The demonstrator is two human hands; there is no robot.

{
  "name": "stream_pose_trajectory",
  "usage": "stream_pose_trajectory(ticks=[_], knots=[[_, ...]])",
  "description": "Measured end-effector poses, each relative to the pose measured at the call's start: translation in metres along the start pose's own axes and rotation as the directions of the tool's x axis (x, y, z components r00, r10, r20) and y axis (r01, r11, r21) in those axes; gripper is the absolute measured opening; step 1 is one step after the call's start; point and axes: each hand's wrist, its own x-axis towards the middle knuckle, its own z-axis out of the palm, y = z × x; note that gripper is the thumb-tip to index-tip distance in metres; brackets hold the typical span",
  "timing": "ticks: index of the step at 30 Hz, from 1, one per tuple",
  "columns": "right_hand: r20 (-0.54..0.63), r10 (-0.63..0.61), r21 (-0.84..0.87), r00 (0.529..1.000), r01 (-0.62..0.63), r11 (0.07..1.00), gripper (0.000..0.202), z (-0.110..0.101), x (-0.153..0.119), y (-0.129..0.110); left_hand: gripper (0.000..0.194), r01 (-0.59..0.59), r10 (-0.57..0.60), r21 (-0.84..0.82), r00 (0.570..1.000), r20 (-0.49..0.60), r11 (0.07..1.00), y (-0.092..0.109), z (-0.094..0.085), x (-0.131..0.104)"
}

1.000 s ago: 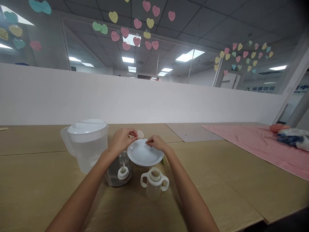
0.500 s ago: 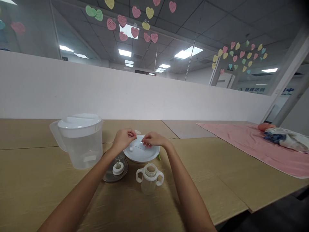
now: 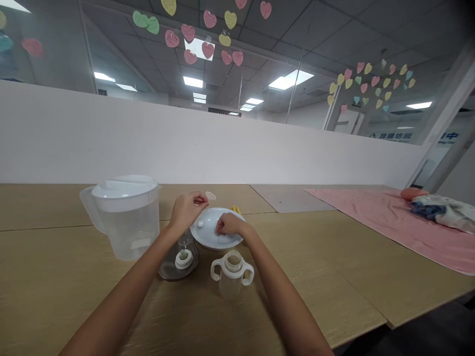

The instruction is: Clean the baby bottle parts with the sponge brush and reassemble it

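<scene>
A white shallow bowl [image 3: 208, 240] sits on the table, with a small round white piece [image 3: 200, 224] inside at its left. Inside the bowl, my right hand [image 3: 229, 224] has its fingers curled together and pointing down; anything in them is hidden. My left hand [image 3: 187, 210] is pinched closed by the bowl's upper left rim, and what it holds, if anything, is too small to make out. Nearer me stands a lidless clear bottle with two white handles [image 3: 230, 282]. A baby bottle nipple in a white collar [image 3: 183, 259] lies on a metal tray [image 3: 172, 272].
A clear water pitcher [image 3: 129, 227] with a white lid stands left of the tray. Behind the bowl are a small clear oval piece [image 3: 211, 196] and something yellow [image 3: 236, 209]. A pink cloth [image 3: 363, 217] with bundled fabric [image 3: 441, 212] covers the table's right side.
My right hand has gone lower into the bowl and its fingers have closed in. My left hand has shifted slightly left and away from the bowl's middle.
</scene>
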Motion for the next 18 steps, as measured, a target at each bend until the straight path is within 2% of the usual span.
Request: stream_pose_trajectory(ticks=[1,3,5,6,7,9,10,11,13,15,18], knots=[[-0.064,-0.003,0.007,0.998,0.004,1.000,0.011,-0.008,-0.002,0.003,0.009,0.008,-0.010,-0.078,1.000,-0.022,0.997,-0.003,0.003,0.000],[-0.202,-0.005,0.030,0.979,0.011,0.999,0.029,-0.026,-0.009,0.006,0.011,0.039,-0.055,-0.245,0.997,-0.060,0.969,-0.011,0.010,0.001],[-0.355,-0.008,0.068,0.935,0.034,0.997,0.047,-0.046,-0.021,0.005,0.015,0.073,-0.111,-0.365,0.990,-0.084,0.928,-0.016,0.018,0.002],[-0.451,-0.011,0.101,0.892,0.063,0.993,0.054,-0.055,-0.028,0.001,0.016,0.086,-0.134,-0.398,0.987,-0.094,0.913,-0.017,0.022,0.002],[-0.608,0.004,0.189,0.794,0.140,0.972,0.056,-0.062,-0.036,-0.004,0.018,0.095,-0.152,-0.417,0.983,-0.106,0.904,-0.018,0.025,0.002],[-0.807,0.048,0.288,0.589,0.322,0.902,0.058,-0.071,-0.051,-0.020,0.021,0.107,-0.185,-0.448,0.974,-0.134,0.888,-0.016,0.033,0.000],[-0.858,0.072,0.308,0.509,0.398,0.864,0.059,-0.073,-0.057,-0.030,0.023,0.112,-0.202,-0.466,0.968,-0.148,0.878,-0.015,0.037,-0.002],[-0.884,0.080,0.315,0.462,0.460,0.830,0.059,-0.073,-0.062,-0.040,0.026,0.116,-0.216,-0.482,0.964,-0.157,0.869,-0.014,0.041,-0.005],[-0.893,0.051,0.310,0.447,0.530,0.789,0.059,-0.068,-0.066,-0.056,0.031,0.124,-0.240,-0.526,0.958,-0.159,0.842,-0.011,0.049,-0.010],[-0.882,-0.023,0.274,0.471,0.549,0.790,0.059,-0.061,-0.064,-0.066,0.034,0.128,-0.256,-0.573,0.955,-0.149,0.810,-0.009,0.055,-0.016],[-0.851,-0.140,0.172,0.505,0.521,0.836,0.059,-0.051,-0.054,-0.067,0.031,0.125,-0.263,-0.622,0.955,-0.135,0.773,-0.005,0.060,-0.023]])
